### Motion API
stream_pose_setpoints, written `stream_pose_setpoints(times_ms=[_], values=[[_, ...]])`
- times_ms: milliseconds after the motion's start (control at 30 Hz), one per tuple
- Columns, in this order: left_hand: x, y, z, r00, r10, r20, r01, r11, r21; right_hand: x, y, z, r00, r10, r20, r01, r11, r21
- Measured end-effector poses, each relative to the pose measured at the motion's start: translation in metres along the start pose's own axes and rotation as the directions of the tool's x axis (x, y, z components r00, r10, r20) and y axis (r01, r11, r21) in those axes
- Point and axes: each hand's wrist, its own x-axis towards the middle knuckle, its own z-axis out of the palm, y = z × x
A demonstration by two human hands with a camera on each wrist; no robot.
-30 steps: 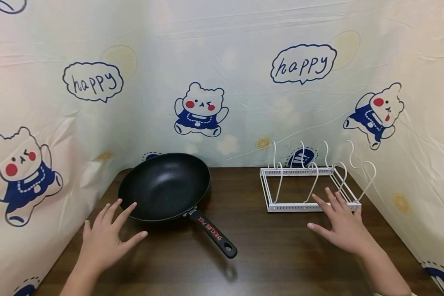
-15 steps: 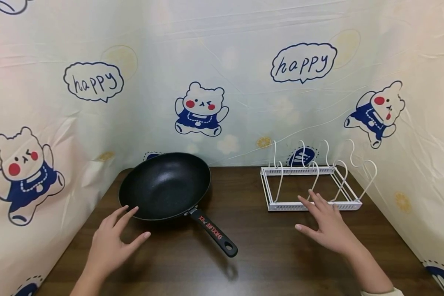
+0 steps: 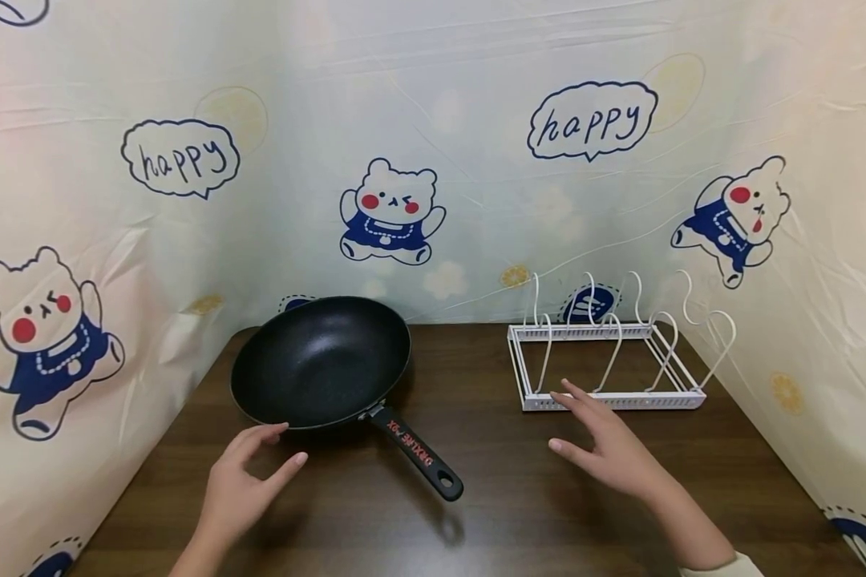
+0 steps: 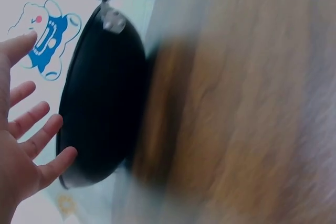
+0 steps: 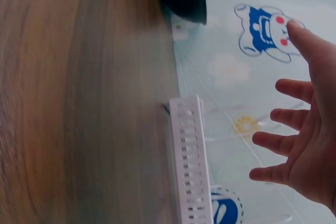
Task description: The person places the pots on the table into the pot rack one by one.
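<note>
A black frying pan [image 3: 325,361] sits on the left half of the table, its handle [image 3: 417,453] angled toward the front right. My left hand [image 3: 241,485] hovers by the pan's near rim, thumb and fingers spread apart and nothing held. The left wrist view shows the pan's dark underside [image 4: 105,98] beside the fingers. On the right stands a white rack [image 3: 613,402] with several curved wire hooks. Just in front of its near rail is my right hand [image 3: 609,453], fingers spread, holding nothing; the right wrist view has the slotted rail [image 5: 190,166] beside the hand.
Both things stand on a dark brown wooden table [image 3: 491,513]. A pale printed curtain [image 3: 476,224] with bears and lettering surrounds the table at the back and both sides. Wood lies bare between the pan and the rack.
My left hand has moved right along the pan's near rim, its fingers bending somewhat. My right hand has moved left along the rack's front. Pan and rack stay in place.
</note>
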Motion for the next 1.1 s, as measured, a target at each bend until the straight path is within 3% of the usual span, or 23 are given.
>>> stream_pose_setpoints(times_ms=[100,200,333,433,533,600,667,800,900,1000,1100], values=[[-0.003,0.002,0.005,0.991,-0.118,0.055,0.121,0.991,-0.055,0.003,-0.006,0.005,1.000,-0.001,0.009,0.000,0.998,0.059],[-0.004,0.006,0.010,0.967,-0.216,0.133,0.236,0.958,-0.162,0.005,-0.012,0.010,1.000,-0.015,0.007,0.014,0.994,0.111],[-0.003,0.013,0.017,0.925,-0.302,0.232,0.370,0.859,-0.354,0.009,-0.017,0.018,0.999,-0.048,0.000,0.047,0.987,0.157],[-0.002,0.016,0.024,0.896,-0.339,0.286,0.437,0.782,-0.445,0.012,-0.020,0.023,0.998,-0.064,0.012,0.060,0.980,0.189],[-0.002,0.020,0.031,0.873,-0.359,0.330,0.484,0.723,-0.494,0.015,-0.023,0.028,0.996,-0.078,0.033,0.068,0.969,0.237],[-0.001,0.022,0.036,0.852,-0.370,0.370,0.521,0.670,-0.529,0.017,-0.026,0.031,0.995,-0.087,0.055,0.068,0.958,0.278],[-0.001,0.025,0.040,0.827,-0.378,0.416,0.561,0.609,-0.561,0.019,-0.028,0.035,0.993,-0.085,0.085,0.053,0.944,0.325],[0.001,0.032,0.048,0.772,-0.365,0.520,0.635,0.465,-0.617,0.023,-0.036,0.041,0.985,-0.058,0.164,-0.020,0.900,0.436],[0.003,0.036,0.054,0.733,-0.338,0.590,0.680,0.384,-0.625,0.026,-0.041,0.047,0.976,-0.057,0.210,-0.061,0.856,0.513],[0.005,0.041,0.063,0.701,-0.313,0.640,0.712,0.340,-0.614,0.029,-0.047,0.053,0.968,-0.072,0.241,-0.079,0.823,0.562],[0.005,0.045,0.075,0.684,-0.274,0.676,0.728,0.312,-0.611,0.031,-0.053,0.059,0.958,-0.081,0.276,-0.110,0.784,0.611]])
